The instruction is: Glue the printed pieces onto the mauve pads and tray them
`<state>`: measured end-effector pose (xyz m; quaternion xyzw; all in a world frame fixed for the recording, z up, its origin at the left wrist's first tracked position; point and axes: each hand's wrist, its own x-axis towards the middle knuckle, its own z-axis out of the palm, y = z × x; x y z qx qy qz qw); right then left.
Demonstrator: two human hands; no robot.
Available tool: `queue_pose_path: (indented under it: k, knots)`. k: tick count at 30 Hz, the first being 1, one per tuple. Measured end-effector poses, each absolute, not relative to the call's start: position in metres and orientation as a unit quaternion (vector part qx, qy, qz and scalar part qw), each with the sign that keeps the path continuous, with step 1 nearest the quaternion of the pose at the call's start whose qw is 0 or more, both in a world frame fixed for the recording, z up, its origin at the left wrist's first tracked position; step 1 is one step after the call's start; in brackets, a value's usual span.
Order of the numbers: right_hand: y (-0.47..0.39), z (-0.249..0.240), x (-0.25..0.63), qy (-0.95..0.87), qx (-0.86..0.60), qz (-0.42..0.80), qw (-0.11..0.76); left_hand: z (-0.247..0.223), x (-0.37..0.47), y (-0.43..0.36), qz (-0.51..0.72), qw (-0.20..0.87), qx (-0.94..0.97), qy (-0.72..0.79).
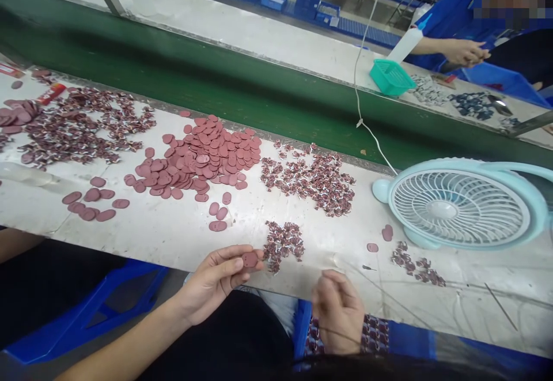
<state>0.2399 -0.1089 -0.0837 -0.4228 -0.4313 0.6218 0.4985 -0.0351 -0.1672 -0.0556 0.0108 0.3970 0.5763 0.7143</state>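
My left hand [220, 280] pinches a reddish-brown oval piece [249, 260] between thumb and fingers at the table's front edge. Just beyond its fingertips lies a small pile of dark red and silvery parts [284, 242]. My right hand [339, 309] is to the right, over the front edge, blurred, with its fingers curled; whatever it holds, if anything, cannot be made out. Farther back are a large heap of flat reddish ovals [207, 150] and a wider spread of small dark red parts [319, 182]. Several loose ovals [218, 225] lie in front of the heap.
A light blue fan [462, 205] lies at the right, its white cable crossing the green channel [259, 110]. Below my right hand is a blue tray [410, 340]. Another person's hand [469, 52] works across, near a green basket [391, 78]. A metal rod [501, 306] lies front right.
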Motion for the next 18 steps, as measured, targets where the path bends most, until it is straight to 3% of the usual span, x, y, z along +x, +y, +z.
queue_pose_path:
  k: [3,8,13,18]
  knots:
    - [-0.099,-0.090,0.225,-0.589,-0.503,0.477,0.415,-0.052,-0.035,-0.166,0.573,0.714,0.010,0.402]
    - [-0.075,-0.090,0.222,-0.747,-0.511,0.334,0.263,-0.046,-0.033,-0.168,0.569,0.714,0.013,0.407]
    - [-0.080,-0.084,0.235,-0.803,-0.503,0.264,0.182,-0.051,-0.034,-0.171,0.572,0.710,0.005,0.410]
    - [-0.081,-0.073,0.246,-0.810,-0.503,0.259,0.156,-0.055,-0.031,-0.171,0.563,0.716,0.003,0.414]
